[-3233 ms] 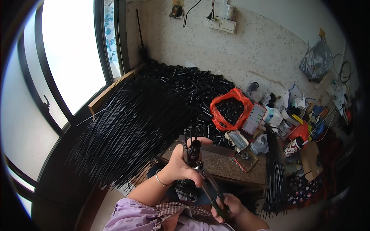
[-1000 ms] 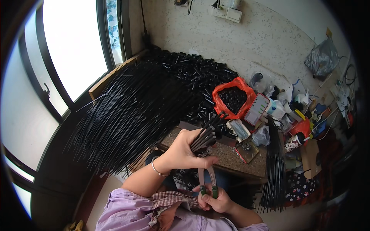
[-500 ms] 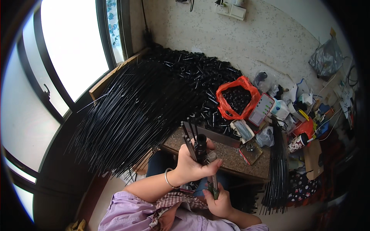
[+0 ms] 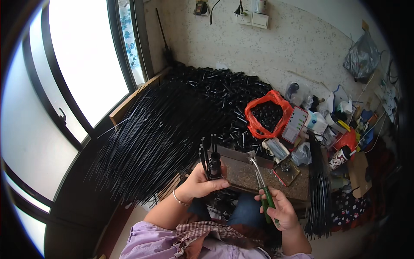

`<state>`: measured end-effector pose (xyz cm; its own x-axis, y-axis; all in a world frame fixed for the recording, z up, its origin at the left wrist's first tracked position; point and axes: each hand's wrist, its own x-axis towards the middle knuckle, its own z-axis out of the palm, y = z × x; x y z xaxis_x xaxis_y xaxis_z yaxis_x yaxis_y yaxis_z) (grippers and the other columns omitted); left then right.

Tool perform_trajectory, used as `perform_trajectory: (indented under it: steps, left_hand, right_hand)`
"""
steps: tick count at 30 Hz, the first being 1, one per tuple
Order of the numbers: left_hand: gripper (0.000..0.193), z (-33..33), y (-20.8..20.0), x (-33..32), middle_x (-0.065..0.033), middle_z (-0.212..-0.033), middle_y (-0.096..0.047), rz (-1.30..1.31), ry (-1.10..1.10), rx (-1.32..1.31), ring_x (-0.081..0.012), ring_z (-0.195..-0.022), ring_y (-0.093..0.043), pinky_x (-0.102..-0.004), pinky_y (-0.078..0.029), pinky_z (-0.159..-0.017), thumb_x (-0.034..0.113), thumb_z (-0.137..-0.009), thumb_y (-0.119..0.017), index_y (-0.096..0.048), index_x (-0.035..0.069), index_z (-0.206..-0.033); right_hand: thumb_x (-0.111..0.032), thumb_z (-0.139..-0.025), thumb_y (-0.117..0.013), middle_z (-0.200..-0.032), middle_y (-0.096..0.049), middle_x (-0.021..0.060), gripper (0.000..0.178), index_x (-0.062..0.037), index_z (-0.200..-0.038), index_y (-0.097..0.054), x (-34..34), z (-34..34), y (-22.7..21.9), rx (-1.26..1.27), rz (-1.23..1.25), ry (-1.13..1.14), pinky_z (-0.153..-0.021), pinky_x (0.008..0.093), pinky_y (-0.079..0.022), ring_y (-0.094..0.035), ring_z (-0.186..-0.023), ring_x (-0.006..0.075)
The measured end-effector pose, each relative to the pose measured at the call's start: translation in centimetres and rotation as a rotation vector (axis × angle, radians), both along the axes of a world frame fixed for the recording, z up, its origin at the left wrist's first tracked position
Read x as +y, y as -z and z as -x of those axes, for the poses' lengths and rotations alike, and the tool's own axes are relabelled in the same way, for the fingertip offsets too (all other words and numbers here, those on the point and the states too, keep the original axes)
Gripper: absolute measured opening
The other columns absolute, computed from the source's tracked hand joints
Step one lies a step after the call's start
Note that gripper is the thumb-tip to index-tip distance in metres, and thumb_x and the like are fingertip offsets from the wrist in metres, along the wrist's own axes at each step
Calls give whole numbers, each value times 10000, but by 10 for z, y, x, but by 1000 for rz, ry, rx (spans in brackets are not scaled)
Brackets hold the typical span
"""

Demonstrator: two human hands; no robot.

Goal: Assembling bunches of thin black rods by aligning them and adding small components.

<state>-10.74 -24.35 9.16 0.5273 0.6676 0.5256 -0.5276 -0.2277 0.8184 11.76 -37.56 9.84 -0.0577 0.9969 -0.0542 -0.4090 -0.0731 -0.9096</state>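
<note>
My left hand (image 4: pixel 199 184) is closed around several thin black rods (image 4: pixel 202 153) and a short black cylindrical fitting (image 4: pixel 214 163), all pointing up. In my right hand (image 4: pixel 283 210) is a pair of pliers with green handles (image 4: pixel 269 199). Its metal head points up and left, apart from the fitting. My fingers wrap the handles, with some fingertips lifted off them. Behind my left hand lies a large heap of long black rods (image 4: pixel 146 151), fanned toward the left over the table edge. Many short black tubular pieces (image 4: pixel 241 88) are piled beyond it.
A red plastic bag (image 4: pixel 282 101) of small black parts sits on the speckled table (image 4: pixel 246 177). Right of it are a white panel with a red border (image 4: pixel 294 124), clear bags, a patterned cup (image 4: pixel 340 157) and clutter. Another rod bundle (image 4: pixel 318 194) hangs at the table's right. Windows stand left.
The pliers have moved away from the fitting, up and to the right with my right hand. My left hand still holds the rods and fitting. The whole view has shifted slightly.
</note>
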Motion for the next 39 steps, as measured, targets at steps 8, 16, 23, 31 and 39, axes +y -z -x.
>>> perform_trajectory:
  steps: [8,16,23,31,39]
  left_hand:
    - [565,-6,-1,-5,-8,-598,-446,140,13,112,-71,-455,-407,-203,-311,-416,523,-725,-664,-437,16,-827]
    - [474,-1,-2,-4,25,-693,-467,132,-58,34,-32,-545,-417,-177,-329,-467,417,-772,-673,-467,32,-957]
    - [403,-25,-11,-5,9,-745,-467,98,-27,-104,-45,-587,-430,-183,-346,-486,318,-811,-651,-452,28,-1009]
    - [189,-17,-19,-5,8,-702,-531,127,-251,-25,-40,-571,-461,-184,-366,-510,138,-794,-647,-542,3,-872]
    - [165,-22,-23,0,27,-704,-536,130,-194,156,-40,-630,-471,-197,-385,-569,125,-787,-666,-560,19,-855]
  right_hand:
    - [-184,-527,-684,-1033,-529,-22,176,-104,-657,-597,5,-11,-28,-1806,-1029,397,-940,621,-143,-433,-1070,314]
    - [-38,-644,-663,-1037,-592,131,226,-12,-868,-654,12,-20,-53,-1562,-1115,-10,-671,321,-519,-596,-833,316]
    - [-311,-880,-528,-711,-576,262,333,2,-978,-468,-4,13,67,693,144,-689,-489,331,-480,-589,-557,282]
    - [-32,-706,-645,-786,-587,119,418,-1,-1079,-459,32,6,11,-997,-620,293,-536,320,-465,-575,-599,198]
    - [-30,-764,-589,-754,-600,103,252,23,-995,-504,15,8,16,-857,-285,-88,-555,290,-473,-593,-613,190]
